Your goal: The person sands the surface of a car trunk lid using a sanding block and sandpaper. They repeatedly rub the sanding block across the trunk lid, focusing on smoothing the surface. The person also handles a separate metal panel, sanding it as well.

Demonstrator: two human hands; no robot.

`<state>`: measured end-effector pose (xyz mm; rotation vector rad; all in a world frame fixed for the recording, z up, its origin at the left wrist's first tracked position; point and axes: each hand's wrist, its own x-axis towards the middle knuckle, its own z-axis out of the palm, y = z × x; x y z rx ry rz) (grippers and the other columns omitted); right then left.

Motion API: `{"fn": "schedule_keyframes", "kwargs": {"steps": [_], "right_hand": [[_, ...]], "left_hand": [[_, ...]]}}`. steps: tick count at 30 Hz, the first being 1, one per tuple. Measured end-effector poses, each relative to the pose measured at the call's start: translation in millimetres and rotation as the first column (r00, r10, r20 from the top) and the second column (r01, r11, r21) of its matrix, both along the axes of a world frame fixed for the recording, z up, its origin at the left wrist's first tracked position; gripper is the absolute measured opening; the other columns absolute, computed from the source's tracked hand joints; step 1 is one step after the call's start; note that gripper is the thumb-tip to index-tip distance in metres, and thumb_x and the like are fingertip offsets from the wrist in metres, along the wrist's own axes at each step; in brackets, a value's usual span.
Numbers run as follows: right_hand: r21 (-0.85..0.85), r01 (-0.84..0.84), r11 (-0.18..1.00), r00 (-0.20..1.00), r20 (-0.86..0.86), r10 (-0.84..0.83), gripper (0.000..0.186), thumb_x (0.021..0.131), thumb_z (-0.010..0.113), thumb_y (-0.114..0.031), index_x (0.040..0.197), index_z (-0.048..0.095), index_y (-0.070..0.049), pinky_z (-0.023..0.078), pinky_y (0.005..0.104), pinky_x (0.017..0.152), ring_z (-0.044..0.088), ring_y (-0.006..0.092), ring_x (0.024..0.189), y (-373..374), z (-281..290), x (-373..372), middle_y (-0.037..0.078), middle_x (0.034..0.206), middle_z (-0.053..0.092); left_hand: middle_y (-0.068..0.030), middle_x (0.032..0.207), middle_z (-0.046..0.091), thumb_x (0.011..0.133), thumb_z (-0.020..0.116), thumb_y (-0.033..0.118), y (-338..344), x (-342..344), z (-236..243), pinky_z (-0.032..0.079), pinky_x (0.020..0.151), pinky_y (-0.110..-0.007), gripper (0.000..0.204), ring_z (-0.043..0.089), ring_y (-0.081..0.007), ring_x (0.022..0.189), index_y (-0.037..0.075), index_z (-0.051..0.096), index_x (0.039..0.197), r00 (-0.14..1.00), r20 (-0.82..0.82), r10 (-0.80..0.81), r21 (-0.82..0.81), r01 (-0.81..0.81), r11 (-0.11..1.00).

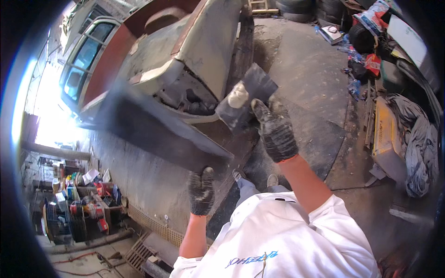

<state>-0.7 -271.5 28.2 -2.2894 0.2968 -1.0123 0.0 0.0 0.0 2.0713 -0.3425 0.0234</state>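
Note:
Both my hands wear dark, dirty work gloves. My left hand [201, 191] grips the near end of a long dark flat panel [157, 132], with the thumb on its upper face. That panel slants up and away to the left, and its far end is blurred. In my right hand [276, 129] is a smaller dark rectangular sheet [259, 84], pinched at its near edge with the thumb on top. A pale, whitish lump or patch [238, 95] lies on this sheet; I cannot tell what it is made of. Both pieces are held up before a vehicle body.
Ahead stands a cream and red-brown vehicle body [208, 41] with its corner opened up. Tyres [299, 7] are stacked at the back. Along the right lie bottles, bags, a yellow panel [387, 127] and grey sheeting [419, 143]. A cluttered tool shelf [85, 204] stands left.

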Motion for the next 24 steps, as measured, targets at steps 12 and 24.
{"fn": "schedule_keyframes", "kwargs": {"steps": [12,24], "right_hand": [[0.971,-0.172,0.163,0.868,0.071,0.491,0.015,0.094,0.06,-0.018,0.096,0.061,-0.003,0.048,0.0268,0.061,0.057,0.0098,0.068,77.9,-73.1,-29.7,0.003,0.077,0.061],[0.997,-0.075,-0.009,0.871,0.07,0.487,0.025,0.093,0.063,-0.02,0.107,0.06,0.001,0.049,0.027,0.071,0.059,0.0101,0.082,108.8,-70.7,-28.3,0.006,0.09,0.065]], "left_hand": [[-0.0112,0.13,0.051,0.094,0.061,0.018,22.4,-12.4,34.7,0.048,0.093,-0.034,0.048,0.053,-0.0205,0.111,-0.001,0.043,0.134,0.935,-0.105,0.339,-0.483,-0.346,0.804],[-0.0107,0.124,0.054,0.092,0.064,0.016,5.9,-2.5,31.8,0.047,0.092,-0.033,0.043,0.053,-0.0183,0.106,-0.003,0.047,0.126,0.902,-0.055,0.428,-0.563,-0.382,0.733]]}}
